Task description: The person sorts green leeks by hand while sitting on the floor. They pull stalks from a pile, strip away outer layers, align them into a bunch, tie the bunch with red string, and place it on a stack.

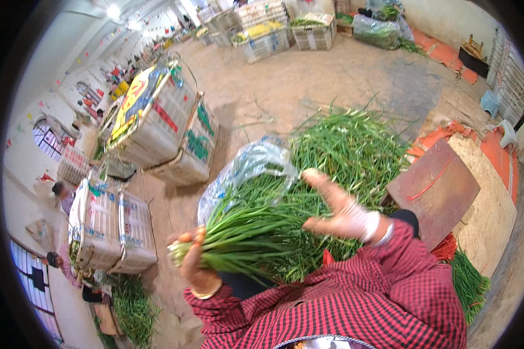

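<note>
My left hand [194, 259] is closed around the pale root ends of a bunch of green onions [244, 235]. Their long leaves fan out to the right across my lap. My right hand [339, 206] is raised near the leaf tips, fingers stretched and thumb apart, with nothing in it. Beyond it spreads a large heap of loose greens [352, 145]. A clear plastic bag [215, 195] lies around some greens just past the bunch.
To my right a reddish-brown board [434, 192] carries a red string; red ties [445, 247] and bundled greens [468, 285] lie nearby. Stacked crates [157, 122] and more crates [113, 227] stand at left, with people beside them. A blue stool [490, 103] stands far right.
</note>
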A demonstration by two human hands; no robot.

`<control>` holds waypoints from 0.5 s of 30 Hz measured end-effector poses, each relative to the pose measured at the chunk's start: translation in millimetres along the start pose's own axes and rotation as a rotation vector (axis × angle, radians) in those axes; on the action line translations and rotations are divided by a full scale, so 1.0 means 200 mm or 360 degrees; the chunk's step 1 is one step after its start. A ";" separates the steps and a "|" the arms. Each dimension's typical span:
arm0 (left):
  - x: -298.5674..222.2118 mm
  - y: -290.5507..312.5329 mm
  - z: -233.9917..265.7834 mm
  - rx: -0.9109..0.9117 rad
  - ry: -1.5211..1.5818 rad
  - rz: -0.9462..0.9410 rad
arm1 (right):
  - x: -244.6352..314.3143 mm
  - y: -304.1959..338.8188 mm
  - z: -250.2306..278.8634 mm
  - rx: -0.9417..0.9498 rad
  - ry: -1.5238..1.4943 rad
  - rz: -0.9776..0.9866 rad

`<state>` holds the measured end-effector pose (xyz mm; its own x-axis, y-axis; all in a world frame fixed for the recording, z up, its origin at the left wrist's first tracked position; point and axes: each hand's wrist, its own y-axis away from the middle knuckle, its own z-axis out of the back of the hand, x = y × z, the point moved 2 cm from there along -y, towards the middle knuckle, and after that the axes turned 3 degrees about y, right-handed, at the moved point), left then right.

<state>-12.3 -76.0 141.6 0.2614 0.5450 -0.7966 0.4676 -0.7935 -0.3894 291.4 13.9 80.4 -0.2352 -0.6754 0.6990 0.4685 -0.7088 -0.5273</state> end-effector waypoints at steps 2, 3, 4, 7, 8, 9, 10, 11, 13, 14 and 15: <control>0.11 0.02 -0.17 0.0017 -0.0004 0.0015 | 0.29 -0.11 -0.13 0.0047 0.0249 0.0287; 0.16 0.05 -0.23 0.0012 -0.0176 -0.0033 | 0.37 -0.14 -0.26 0.0110 0.0379 0.0262; 0.19 0.08 -0.33 -0.0023 0.0005 0.0065 | 0.39 -0.15 -0.37 0.0186 0.0510 0.0212; 0.22 0.14 -0.44 -0.0087 0.0292 0.0208 | 0.32 -0.17 -0.47 -0.0010 0.0447 -0.0025; 0.25 0.15 -0.46 -0.0112 0.0413 0.0266 | 0.30 -0.15 -0.46 -0.0257 0.0456 0.0025; 0.25 0.17 -0.51 -0.0091 0.0409 0.0323 | 0.28 -0.15 -0.44 -0.0347 0.0388 0.0077; 0.24 0.19 -0.54 -0.0082 0.0390 0.0386 | 0.25 -0.15 -0.40 -0.0430 0.0305 0.0118; 0.23 0.21 -0.56 -0.0001 0.0335 0.0422 | 0.23 -0.15 -0.36 -0.0397 0.0149 0.0080; 0.23 0.20 -0.59 0.0411 0.0150 0.0503 | 0.12 -0.17 -0.34 -0.0272 -0.0711 -0.0132; 0.25 0.17 -0.61 0.0639 0.0113 0.0503 | 0.06 -0.15 -0.31 -0.0165 -0.1062 -0.0168; 0.24 0.12 -0.58 0.0839 -0.0009 0.0538 | 0.07 -0.15 -0.28 -0.0054 -0.1435 -0.0222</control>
<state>109.2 -38.5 147.2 0.3171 0.2401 -0.9175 -0.1198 -0.9495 -0.2899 226.2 14.6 77.8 0.4735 -0.1780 0.8626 0.4570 -0.7876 -0.4134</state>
